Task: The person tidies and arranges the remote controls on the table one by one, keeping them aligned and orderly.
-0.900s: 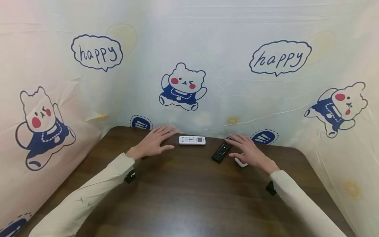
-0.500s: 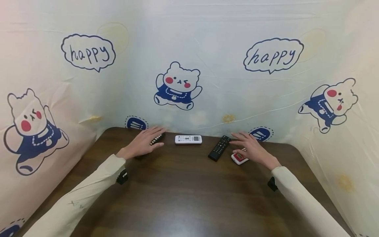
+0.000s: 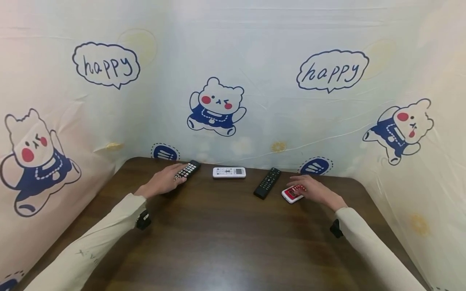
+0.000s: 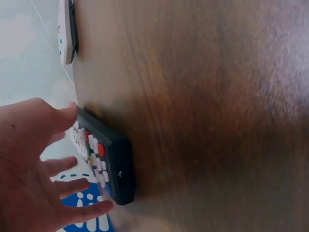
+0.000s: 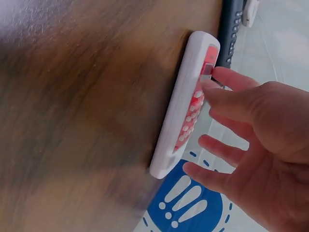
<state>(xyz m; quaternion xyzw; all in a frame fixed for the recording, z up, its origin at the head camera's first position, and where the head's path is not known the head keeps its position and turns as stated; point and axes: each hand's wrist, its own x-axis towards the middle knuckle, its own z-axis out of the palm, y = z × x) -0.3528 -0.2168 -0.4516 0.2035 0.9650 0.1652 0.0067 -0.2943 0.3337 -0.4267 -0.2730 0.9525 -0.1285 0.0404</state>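
Observation:
Four... several remote controls lie along the far side of the table. My left hand (image 3: 162,180) is over a black remote with white buttons (image 3: 187,170); in the left wrist view its thumb is at one long side of that remote and the other fingers spread across the opposite side. My right hand (image 3: 316,190) hovers with loosely bent fingers over a white remote with a red face (image 5: 182,108). Its thumb overlaps the face near the small screen in the right wrist view. Between the hands lie a white remote (image 3: 229,173) and a plain black remote (image 3: 267,183).
The dark wooden table (image 3: 218,242) ends at a pale cloth backdrop (image 3: 269,109) printed with bears and "happy" bubbles. This cloth rises behind the table and along both sides.
My left hand has moved left and down to the button-covered black remote, uncovering much of it. The right hand has lowered, its fingers bending more over the red-faced remote. The view shifted slightly.

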